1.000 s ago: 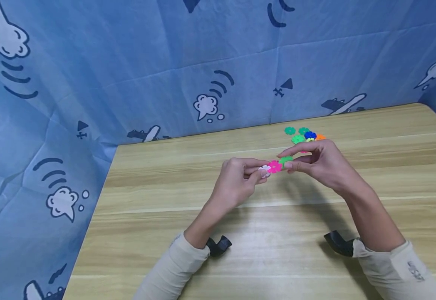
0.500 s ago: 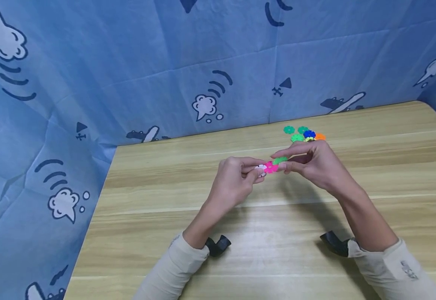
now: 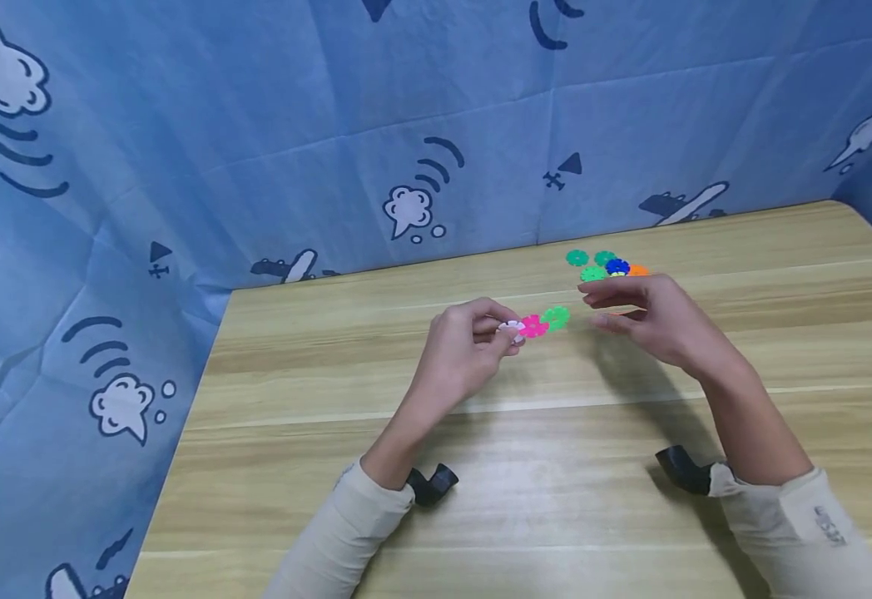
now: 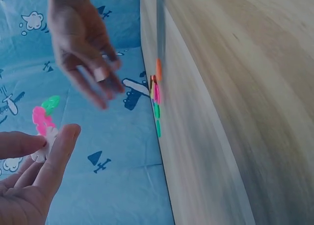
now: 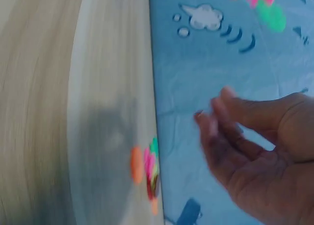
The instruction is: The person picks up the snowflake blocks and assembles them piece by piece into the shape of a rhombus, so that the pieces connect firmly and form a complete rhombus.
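Three flower-shaped plastic discs are joined in a row above the table: a white disc (image 3: 512, 329), a pink disc (image 3: 533, 325) and a green disc (image 3: 556, 318). My left hand (image 3: 462, 349) pinches the white disc between thumb and fingers, as the left wrist view also shows, with the pink disc (image 4: 41, 119) and green disc (image 4: 50, 105) sticking out beyond. Off to the right of the row, my right hand (image 3: 653, 320) holds nothing, its thumb and fingers apart. In the right wrist view that hand (image 5: 255, 151) is blurred.
Loose flower discs lie at the back of the wooden table (image 3: 376, 374), among them a blue disc (image 3: 617, 266), an orange disc (image 3: 637, 270) and several green ones, such as a green disc (image 3: 577, 258). My right hand partly covers this group. A blue patterned cloth (image 3: 294, 150) hangs behind.
My right hand has let go of the green disc and drawn away to the right. The green disc stays joined to the pink one, while my left hand has shifted slightly left with the row.
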